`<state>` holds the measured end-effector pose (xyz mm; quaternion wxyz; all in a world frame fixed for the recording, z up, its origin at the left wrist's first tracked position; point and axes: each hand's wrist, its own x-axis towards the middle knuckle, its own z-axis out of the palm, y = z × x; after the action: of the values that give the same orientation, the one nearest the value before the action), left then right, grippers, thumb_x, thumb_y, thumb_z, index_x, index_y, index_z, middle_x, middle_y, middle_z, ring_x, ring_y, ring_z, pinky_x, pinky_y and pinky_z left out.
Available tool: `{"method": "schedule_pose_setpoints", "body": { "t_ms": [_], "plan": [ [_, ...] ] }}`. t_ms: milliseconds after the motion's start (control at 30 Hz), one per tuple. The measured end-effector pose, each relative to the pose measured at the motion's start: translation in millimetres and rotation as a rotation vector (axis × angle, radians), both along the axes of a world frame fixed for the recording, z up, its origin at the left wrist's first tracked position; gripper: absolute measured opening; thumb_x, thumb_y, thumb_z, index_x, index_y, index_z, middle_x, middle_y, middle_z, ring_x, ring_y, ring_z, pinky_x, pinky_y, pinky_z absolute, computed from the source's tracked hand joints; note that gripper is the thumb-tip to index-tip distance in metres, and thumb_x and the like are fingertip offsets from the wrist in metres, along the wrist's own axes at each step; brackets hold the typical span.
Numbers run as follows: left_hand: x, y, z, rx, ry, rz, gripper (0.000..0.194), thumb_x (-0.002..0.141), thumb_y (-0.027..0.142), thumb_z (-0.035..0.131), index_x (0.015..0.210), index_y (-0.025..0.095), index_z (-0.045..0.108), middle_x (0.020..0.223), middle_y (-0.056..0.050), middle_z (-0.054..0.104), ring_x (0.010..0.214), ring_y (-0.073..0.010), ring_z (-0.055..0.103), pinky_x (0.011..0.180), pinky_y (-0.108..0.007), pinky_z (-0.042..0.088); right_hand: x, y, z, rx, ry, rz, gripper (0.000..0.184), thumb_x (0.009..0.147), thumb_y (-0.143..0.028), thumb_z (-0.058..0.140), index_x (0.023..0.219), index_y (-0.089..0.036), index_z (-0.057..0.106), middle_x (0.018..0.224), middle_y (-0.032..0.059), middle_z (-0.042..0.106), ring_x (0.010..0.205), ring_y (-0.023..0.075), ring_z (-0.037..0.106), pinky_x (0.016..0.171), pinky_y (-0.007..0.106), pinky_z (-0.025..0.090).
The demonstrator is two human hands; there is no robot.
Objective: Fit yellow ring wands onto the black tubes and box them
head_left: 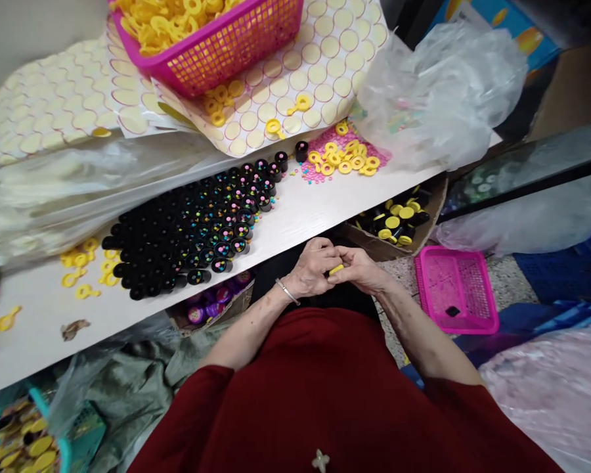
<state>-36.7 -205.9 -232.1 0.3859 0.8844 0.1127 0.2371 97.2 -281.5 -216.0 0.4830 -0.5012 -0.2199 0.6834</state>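
Note:
Both hands meet in front of my lap, just off the table's front edge. My left hand [311, 270], with a bracelet at the wrist, is closed around a small piece whose yellow cap [335, 269] shows between the hands. Pressed against that cap are the thumb and fingers of my right hand [358, 269]. The lower part of the piece is hidden by my fingers. On the table to the left stand tight rows of small black cups [197, 230], many with coloured beads inside. Yellow ring-shaped pieces [345, 157] lie on pink beads [320, 172] behind the hands.
A pink basket [236, 49] full of yellow ring pieces stands on circle-printed sheets [320, 59]. Below the table, a cardboard box [426, 230] holds yellow-capped black pieces. An almost bare pink tray [473, 282] sits at right; a clear plastic bag [453, 92] lies on the table's right end.

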Motion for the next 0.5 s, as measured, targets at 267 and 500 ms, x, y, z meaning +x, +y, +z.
{"method": "schedule_pose_setpoints", "body": {
  "t_ms": [267,500],
  "plan": [
    [4.8,-4.1,-3.5,-0.089,-0.039,0.069,0.005,0.067,0.022,0.057,0.065,0.021,0.06,0.067,-0.003,0.058,0.084,-0.0199,0.05,0.082,-0.038,0.043,-6.2,-8.7,-15.0,0.071,-0.01,-0.155,0.041,0.041,-0.03,0.086,0.076,-0.016,0.068,0.073,-0.0003,0.062,0.066,0.0119,0.053,0.058,0.023,0.044],
    [10.6,1.2,-14.0,-0.187,-0.091,0.145,0.018,0.057,0.023,0.07,0.075,0.019,0.067,0.07,-0.003,0.06,0.083,-0.0196,0.048,0.076,-0.035,0.044,-1.5,-8.3,-13.3,0.051,0.106,-0.089,0.038,0.054,-0.037,0.083,0.084,-0.018,0.069,0.075,0.0005,0.06,0.066,0.0107,0.051,0.058,0.024,0.044]
  ]
}}
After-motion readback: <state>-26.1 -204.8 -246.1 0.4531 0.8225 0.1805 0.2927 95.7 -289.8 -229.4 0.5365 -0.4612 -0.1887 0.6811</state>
